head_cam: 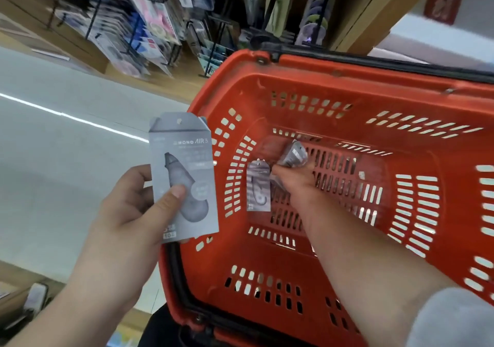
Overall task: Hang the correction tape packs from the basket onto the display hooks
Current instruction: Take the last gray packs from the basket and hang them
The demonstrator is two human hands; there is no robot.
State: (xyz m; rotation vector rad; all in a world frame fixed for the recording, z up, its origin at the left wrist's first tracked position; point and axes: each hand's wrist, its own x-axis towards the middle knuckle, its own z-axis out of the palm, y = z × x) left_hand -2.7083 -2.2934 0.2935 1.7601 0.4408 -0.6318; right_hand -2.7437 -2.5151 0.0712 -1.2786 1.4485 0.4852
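Head camera, the only view: the left hand (139, 207) holds one grey correction tape pack (184, 175) just outside the near-left corner of the red basket (347, 68). The thumb presses on the front and the fingers sit behind, a clenched grip on the card's lower half. This pack stands upright, its long axis running bottom to top of the picture with a slight lean. Its hang-hole tab is uppermost and points away toward the display hooks (93, 20), which carry other goods beyond the basket. The right hand (294, 181) is down on the basket floor, its grip curled on a second pack (292, 154). That pack lies skewed, tab end up and to the right; blur hides how firm the hold is. A third pack (258, 186) lies flat just left of that hand, tab toward the far wall, roughly parallel to the first.

The step in hand looks like gathering packs from the basket. Next, the right hand must lift clear, and each tab hole must be lined up with a hook's tip.
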